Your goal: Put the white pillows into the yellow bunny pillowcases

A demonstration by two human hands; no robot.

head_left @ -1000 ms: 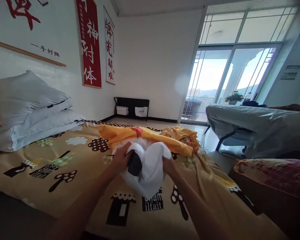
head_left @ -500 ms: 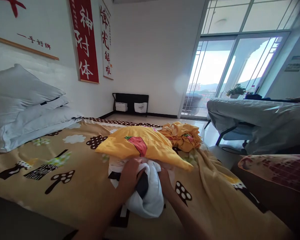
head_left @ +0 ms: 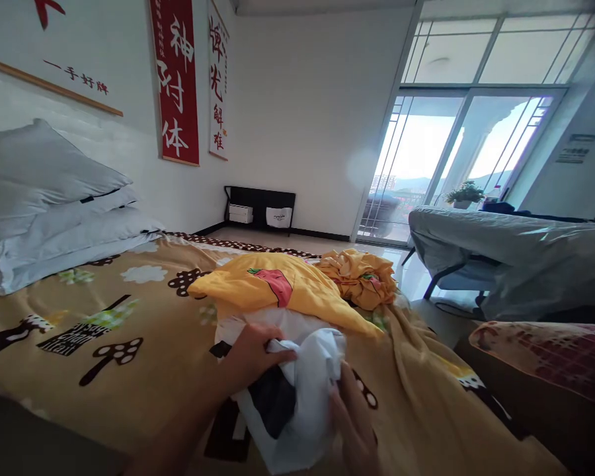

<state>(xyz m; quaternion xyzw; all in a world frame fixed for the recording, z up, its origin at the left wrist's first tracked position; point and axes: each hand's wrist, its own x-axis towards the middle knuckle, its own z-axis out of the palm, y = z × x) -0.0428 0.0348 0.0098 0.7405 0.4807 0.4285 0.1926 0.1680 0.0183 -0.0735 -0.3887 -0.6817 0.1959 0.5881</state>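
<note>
A yellow pillowcase (head_left: 307, 287) with a red carrot print lies over the far part of a pillow on the bed. White fabric with a black band, like a white pillowcase (head_left: 312, 396), comes out of its near side and is bunched up between my hands. My left hand (head_left: 255, 350) pinches a fold of this white fabric at its upper left. On the right side, my right hand (head_left: 352, 416) has its fingers closed on the same fabric's edge, partly hidden and slightly blurred. Past the pillow sits a crumpled yellow cloth (head_left: 359, 277) with a similar print.
A brown printed bedspread (head_left: 143, 396) covers the bed. White pillows (head_left: 54, 211) are stacked at the left. Beyond the bed are a low black shelf (head_left: 260, 198), a covered table (head_left: 500, 238), a chair (head_left: 461, 274) and glass sliding doors (head_left: 421, 152).
Both hands have come nearer to me, the right one also moving rightward. The white fabric has been drawn out toward me and spread, showing more of its black band.
</note>
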